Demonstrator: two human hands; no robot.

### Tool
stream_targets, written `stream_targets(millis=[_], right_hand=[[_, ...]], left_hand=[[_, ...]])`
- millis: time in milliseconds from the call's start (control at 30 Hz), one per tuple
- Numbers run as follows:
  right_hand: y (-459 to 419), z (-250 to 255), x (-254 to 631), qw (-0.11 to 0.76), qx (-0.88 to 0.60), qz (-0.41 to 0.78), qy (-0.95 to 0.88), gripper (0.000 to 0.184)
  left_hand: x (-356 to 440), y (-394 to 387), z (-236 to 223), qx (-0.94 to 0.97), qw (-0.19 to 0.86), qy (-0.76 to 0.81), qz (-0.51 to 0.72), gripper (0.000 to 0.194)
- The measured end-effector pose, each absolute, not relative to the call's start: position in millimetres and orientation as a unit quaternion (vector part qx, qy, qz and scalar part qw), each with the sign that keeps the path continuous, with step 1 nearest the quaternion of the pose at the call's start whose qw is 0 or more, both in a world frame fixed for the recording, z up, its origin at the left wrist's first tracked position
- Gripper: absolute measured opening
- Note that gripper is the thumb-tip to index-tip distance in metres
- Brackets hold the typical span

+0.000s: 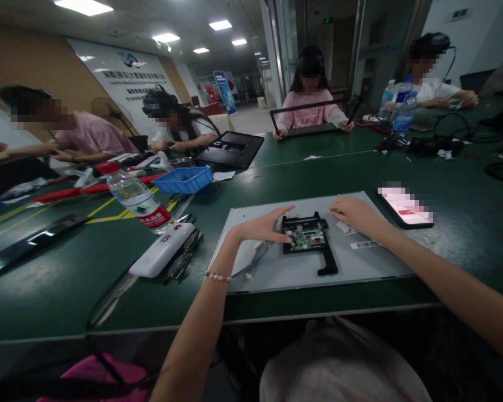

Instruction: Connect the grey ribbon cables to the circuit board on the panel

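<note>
Circuit board (307, 239) lies between spread left hand (260, 225) and curled right hand (355, 214), its grip unclear.

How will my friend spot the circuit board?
On the dark green table, find the flat grey panel. Between the left hand and right hand, a black frame lies on it. The circuit board sits in that frame, set apart by its green colour and crowd of tiny parts.

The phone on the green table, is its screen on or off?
On: the phone is lit up, glowing pink and white.
</note>
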State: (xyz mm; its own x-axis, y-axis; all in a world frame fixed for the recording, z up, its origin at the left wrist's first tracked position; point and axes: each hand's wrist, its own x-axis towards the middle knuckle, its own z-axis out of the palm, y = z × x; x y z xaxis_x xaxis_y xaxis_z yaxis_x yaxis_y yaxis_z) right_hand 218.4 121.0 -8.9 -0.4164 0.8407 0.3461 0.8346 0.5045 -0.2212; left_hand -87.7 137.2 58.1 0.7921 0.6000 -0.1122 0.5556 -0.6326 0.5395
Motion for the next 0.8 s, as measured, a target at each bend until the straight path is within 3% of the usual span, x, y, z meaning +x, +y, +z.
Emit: stream_targets(millis=[267,500,800], right_hand=[[118,-5,220,0.209,-0.515,-0.014,-0.831,0.024],[130,17,201,0.287,-0.490,0.042,-0.822,0.021],[141,8,164,0.259,-0.422,0.098,-0.863,0.019]], left_hand=[[-84,138,42,0.899,0.316,0.300,0.052,0.103],[-85,138,41,0.896,0.316,0.308,0.044,0.102],[-86,142,36,0.898,0.314,0.308,0.027,0.107]])
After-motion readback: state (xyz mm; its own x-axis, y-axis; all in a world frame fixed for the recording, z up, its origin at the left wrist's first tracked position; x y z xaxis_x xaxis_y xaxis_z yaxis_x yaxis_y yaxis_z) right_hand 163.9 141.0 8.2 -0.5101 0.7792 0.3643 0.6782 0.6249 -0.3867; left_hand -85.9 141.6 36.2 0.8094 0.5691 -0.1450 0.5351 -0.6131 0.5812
